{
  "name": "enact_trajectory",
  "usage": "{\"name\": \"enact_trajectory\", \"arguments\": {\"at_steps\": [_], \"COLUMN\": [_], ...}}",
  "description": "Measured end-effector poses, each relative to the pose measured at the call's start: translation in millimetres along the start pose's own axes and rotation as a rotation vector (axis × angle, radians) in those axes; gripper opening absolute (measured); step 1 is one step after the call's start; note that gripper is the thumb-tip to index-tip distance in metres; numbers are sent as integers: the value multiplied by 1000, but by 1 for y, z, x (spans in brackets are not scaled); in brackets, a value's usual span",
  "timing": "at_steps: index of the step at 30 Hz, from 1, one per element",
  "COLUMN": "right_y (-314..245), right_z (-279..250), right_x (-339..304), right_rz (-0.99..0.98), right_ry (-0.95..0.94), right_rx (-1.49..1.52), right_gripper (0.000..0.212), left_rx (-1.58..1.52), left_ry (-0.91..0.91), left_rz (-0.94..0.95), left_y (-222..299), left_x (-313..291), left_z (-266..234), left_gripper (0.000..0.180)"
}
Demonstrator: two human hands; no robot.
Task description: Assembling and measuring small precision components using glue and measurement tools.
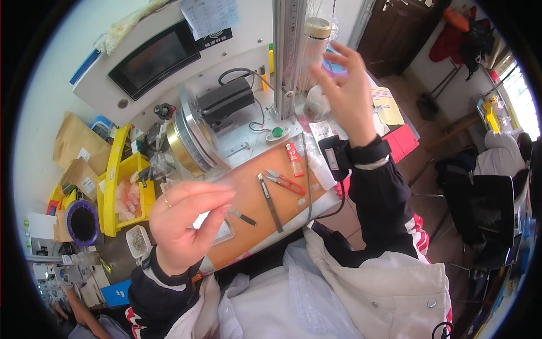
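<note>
My left hand (189,226) is raised over the left part of the orange-brown work mat (240,181), thumb and fingertips drawn together in a pinch. Whatever the pinch may hold is too fine to make out. A ring is on one finger. My right hand (349,93) is held high at the upper right, fingers bent and apart, with nothing visible in it. Close behind it stands a tall see-through bottle (314,48) with a gold lid. On the mat lie red-handled thread snips (287,182), a long grey-handled tool (271,206), a small dark-handled blade (243,217) and a red-and-white tube (293,160).
Behind the mat stands a machine with a gold-rimmed wheel (183,141), a black motor (228,101), a screen (155,62) and a metal upright (287,62). A green button (277,131) sits at its base. Yellow bins (110,186) are left. A black chair (483,212) stands right.
</note>
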State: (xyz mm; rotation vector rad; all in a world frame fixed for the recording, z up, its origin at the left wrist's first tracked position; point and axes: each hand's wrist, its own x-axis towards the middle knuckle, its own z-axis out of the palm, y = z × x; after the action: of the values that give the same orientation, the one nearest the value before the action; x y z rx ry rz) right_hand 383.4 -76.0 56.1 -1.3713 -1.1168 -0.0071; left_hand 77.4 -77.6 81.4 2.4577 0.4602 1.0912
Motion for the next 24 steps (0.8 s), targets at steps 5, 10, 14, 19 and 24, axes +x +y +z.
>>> {"name": "enact_trajectory", "arguments": {"at_steps": [5,10,14,19,24], "right_y": [17,-23,-39,-56,-72], "right_z": [1,-29,-29,-22,-18], "right_x": [7,-11,-41,-59,-63], "right_rz": [-147,306,423,468,416], "right_ry": [-52,-126,-236,-255,-211], "right_rx": [-287,462,647,701,614], "right_gripper": [28,20,20,18,17], "left_rx": [-13,-13,-341,-728,-887], "left_ry": [-52,-27,94,38,1], "left_rz": [17,-94,-398,-551,-758], "left_y": [6,-6,3,9,11], "left_x": [9,0,11,21,28], "left_z": [11,4,23,41,37], "left_gripper": [19,17,12,20,20]}}
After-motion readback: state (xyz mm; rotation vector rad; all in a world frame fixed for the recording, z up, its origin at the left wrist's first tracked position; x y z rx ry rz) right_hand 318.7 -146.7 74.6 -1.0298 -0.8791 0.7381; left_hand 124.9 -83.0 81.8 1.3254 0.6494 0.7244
